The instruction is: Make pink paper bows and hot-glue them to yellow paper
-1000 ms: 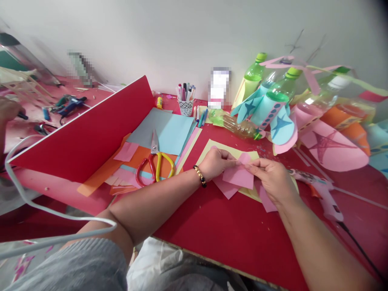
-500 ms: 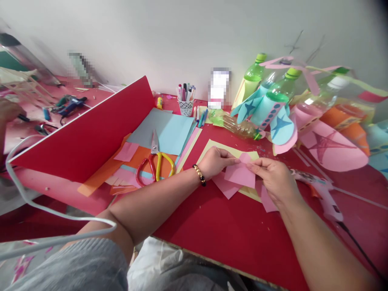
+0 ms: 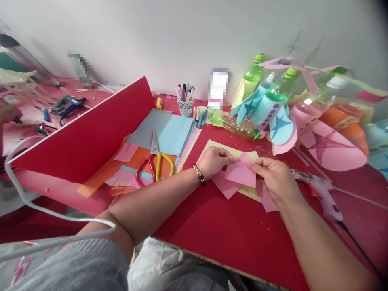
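Note:
Both my hands hold one small pink paper piece (image 3: pixel 241 173) just above the red table (image 3: pixel 212 226). My left hand (image 3: pixel 214 161), with a bead bracelet at the wrist, pinches the paper's upper left edge. My right hand (image 3: pixel 274 178) pinches its upper right edge. More pink paper scraps (image 3: pixel 226 188) and a pale yellow sheet (image 3: pixel 232 150) lie under the hands.
Red and yellow scissors (image 3: pixel 154 161) lie on blue and orange paper sheets to the left. A red board (image 3: pixel 87 137) stands tilted further left. A pen cup (image 3: pixel 185 103), decorated green bottles (image 3: pixel 266 101) and a glue gun (image 3: pixel 321 194) surround the hands. Another person's hand (image 3: pixel 7 113) shows at far left.
The pink paper piece has shifted slightly between my fingers. Both hands have stayed at nearly the same spot.

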A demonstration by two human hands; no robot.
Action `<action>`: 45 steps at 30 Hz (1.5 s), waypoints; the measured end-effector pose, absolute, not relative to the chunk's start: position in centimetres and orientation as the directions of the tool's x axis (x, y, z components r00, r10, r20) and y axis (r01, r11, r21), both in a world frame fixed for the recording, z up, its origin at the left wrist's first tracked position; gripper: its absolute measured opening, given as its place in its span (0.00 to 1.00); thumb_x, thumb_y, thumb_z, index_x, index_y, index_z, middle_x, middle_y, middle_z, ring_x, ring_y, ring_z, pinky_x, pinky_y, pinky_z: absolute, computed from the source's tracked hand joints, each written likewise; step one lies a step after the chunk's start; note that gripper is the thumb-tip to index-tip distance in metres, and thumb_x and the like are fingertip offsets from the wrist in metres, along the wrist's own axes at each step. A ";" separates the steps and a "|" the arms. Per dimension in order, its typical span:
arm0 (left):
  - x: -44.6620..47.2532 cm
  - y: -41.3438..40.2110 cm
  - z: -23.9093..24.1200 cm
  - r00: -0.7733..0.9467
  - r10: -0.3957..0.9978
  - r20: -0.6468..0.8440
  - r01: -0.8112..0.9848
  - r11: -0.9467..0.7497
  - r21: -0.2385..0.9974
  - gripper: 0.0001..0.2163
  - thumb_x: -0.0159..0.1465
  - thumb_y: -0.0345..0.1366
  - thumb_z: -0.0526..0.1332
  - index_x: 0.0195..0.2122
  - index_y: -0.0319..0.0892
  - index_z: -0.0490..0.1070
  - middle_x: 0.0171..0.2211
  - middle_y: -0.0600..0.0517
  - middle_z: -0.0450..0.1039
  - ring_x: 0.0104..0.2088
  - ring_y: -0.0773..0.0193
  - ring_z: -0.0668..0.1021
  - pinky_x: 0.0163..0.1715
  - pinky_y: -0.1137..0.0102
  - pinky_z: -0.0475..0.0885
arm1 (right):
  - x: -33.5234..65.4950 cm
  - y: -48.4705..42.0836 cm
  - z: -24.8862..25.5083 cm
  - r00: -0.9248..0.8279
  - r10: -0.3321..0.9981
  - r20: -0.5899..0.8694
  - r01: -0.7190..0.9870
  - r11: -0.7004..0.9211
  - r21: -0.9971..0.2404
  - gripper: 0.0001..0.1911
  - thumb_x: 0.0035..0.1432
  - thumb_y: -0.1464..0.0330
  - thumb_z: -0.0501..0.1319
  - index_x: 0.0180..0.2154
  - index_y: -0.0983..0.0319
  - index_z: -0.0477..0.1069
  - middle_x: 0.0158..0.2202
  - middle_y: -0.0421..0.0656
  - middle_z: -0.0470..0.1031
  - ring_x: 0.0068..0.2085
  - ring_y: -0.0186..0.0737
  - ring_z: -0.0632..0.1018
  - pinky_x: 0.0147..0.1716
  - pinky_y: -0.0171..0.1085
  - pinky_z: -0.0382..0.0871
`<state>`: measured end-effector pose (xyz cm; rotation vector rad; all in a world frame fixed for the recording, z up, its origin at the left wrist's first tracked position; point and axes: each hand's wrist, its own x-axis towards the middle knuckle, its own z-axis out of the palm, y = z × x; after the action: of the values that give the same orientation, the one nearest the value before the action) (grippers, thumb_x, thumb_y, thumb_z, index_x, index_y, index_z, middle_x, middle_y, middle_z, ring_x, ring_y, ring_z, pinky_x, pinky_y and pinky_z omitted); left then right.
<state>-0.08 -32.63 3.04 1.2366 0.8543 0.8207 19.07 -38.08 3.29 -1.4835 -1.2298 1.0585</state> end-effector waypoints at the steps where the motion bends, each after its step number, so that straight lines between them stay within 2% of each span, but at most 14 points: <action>1: -0.1 -32.6 3.0 0.456 0.884 -0.100 -0.065 0.145 0.987 0.15 0.50 0.45 0.69 0.25 0.35 0.74 0.20 0.53 0.70 0.20 0.73 0.69 0.21 0.75 0.64 | 19.0 -38.1 3.4 0.130 0.989 -0.066 0.203 -0.091 -0.975 0.13 0.47 0.59 0.69 0.29 0.62 0.76 0.27 0.41 0.75 0.27 0.36 0.72 0.28 0.35 0.65; 9: -0.1 -32.5 2.7 0.453 0.884 -0.116 -0.044 0.152 0.987 0.14 0.53 0.44 0.67 0.26 0.35 0.73 0.20 0.53 0.69 0.19 0.74 0.69 0.20 0.76 0.63 | 18.9 -38.2 3.7 0.089 0.992 -0.092 0.127 -0.102 -0.987 0.10 0.48 0.61 0.69 0.28 0.61 0.76 0.27 0.40 0.76 0.28 0.36 0.73 0.30 0.35 0.66; 20: 0.1 -32.7 2.9 0.479 0.863 -0.159 -0.091 0.228 0.969 0.10 0.51 0.36 0.68 0.30 0.34 0.75 0.26 0.50 0.75 0.23 0.71 0.73 0.25 0.74 0.68 | 18.8 -38.2 3.6 0.114 0.990 -0.082 0.170 -0.101 -0.980 0.10 0.48 0.61 0.68 0.31 0.61 0.76 0.27 0.40 0.77 0.28 0.36 0.74 0.30 0.35 0.68; 26: 0.1 -32.8 3.1 0.468 0.867 -0.170 -0.103 0.245 0.964 0.09 0.50 0.36 0.69 0.28 0.34 0.76 0.25 0.50 0.75 0.23 0.71 0.73 0.25 0.74 0.68 | 18.5 -38.2 3.5 0.103 0.993 -0.065 0.131 -0.078 -0.988 0.10 0.49 0.63 0.68 0.36 0.59 0.77 0.33 0.41 0.79 0.34 0.38 0.76 0.35 0.36 0.69; 34: 0.2 -33.1 3.6 0.466 0.849 -0.247 -0.185 0.366 0.912 0.09 0.48 0.34 0.71 0.27 0.35 0.77 0.23 0.51 0.75 0.22 0.71 0.73 0.25 0.73 0.70 | 18.3 -38.4 4.1 0.113 0.993 -0.011 0.235 -0.038 -0.971 0.09 0.50 0.63 0.67 0.35 0.58 0.79 0.36 0.42 0.80 0.41 0.43 0.77 0.45 0.41 0.68; 45: 0.1 -33.3 4.0 0.463 0.836 -0.295 -0.219 0.431 0.876 0.08 0.46 0.32 0.70 0.27 0.34 0.77 0.21 0.50 0.74 0.21 0.71 0.72 0.24 0.73 0.68 | 18.6 -38.3 3.5 0.112 0.994 -0.005 0.232 -0.031 -0.972 0.09 0.48 0.65 0.68 0.34 0.58 0.80 0.35 0.42 0.81 0.39 0.44 0.79 0.43 0.42 0.70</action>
<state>0.14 -33.27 4.03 0.8794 0.8349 0.7627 18.63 -38.28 3.49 -1.4439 -1.2855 1.0184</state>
